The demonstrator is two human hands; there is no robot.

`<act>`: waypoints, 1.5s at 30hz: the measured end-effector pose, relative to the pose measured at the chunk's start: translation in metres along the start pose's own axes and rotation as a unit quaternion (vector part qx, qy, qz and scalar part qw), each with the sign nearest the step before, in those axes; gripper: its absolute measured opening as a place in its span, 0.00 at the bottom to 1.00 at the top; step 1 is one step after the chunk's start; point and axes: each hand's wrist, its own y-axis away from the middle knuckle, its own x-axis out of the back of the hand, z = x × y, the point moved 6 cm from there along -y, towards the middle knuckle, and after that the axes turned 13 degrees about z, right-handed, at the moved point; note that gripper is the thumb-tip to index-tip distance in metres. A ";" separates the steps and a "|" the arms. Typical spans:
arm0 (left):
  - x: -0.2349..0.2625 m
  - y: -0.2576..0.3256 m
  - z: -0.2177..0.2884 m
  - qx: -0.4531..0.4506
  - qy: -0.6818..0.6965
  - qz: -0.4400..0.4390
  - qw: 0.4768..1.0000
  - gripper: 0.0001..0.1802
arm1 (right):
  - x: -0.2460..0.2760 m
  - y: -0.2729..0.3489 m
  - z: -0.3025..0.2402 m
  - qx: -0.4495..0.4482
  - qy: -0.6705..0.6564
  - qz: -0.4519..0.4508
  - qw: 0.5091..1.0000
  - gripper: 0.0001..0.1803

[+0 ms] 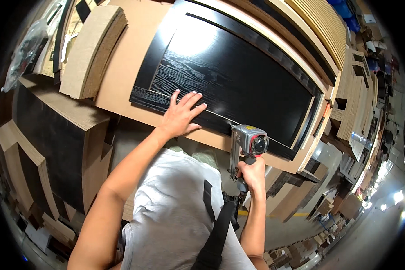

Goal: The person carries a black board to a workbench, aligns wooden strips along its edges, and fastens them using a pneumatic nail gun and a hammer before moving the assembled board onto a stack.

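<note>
A black panelled door (238, 76) is being pressed flat by the open left hand (181, 116); a nail gun (249, 146) is being gripped closed-fisted by the right hand (253, 174), beside it.

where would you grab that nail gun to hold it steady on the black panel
By its dark handle below the grey head of the nail gun, coming from the near, lower side, as the right hand does. The handle points toward the person; the nose faces the black panel, which the left hand presses flat.
</note>
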 end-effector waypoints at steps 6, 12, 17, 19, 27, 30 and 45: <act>0.056 0.019 -0.040 0.106 0.012 0.118 0.987 0.46 | -0.012 0.012 -0.010 -0.006 -0.025 0.000 1.000 0.05; 0.098 0.102 -0.155 0.339 0.002 0.228 0.913 0.24 | -0.058 0.017 -0.044 0.029 -0.019 -0.073 0.997 0.13; 0.092 0.097 -0.160 0.352 0.136 0.256 0.890 0.14 | -0.090 0.022 -0.074 0.099 -0.004 -0.093 0.991 0.08; 0.091 0.100 -0.163 0.358 0.135 0.257 0.888 0.14 | -0.095 0.023 -0.082 0.112 -0.006 -0.092 0.989 0.08; 0.084 0.102 -0.168 0.376 0.154 0.236 0.883 0.14 | -0.102 0.023 -0.098 0.128 0.077 -0.072 0.986 0.05; 0.087 0.101 -0.168 0.374 0.145 0.234 0.885 0.13 | -0.105 0.022 -0.096 0.160 0.117 -0.057 0.978 0.04; 0.090 0.105 -0.166 0.369 0.154 0.256 0.880 0.14 | -0.166 0.034 -0.165 0.183 0.186 -0.170 0.950 0.11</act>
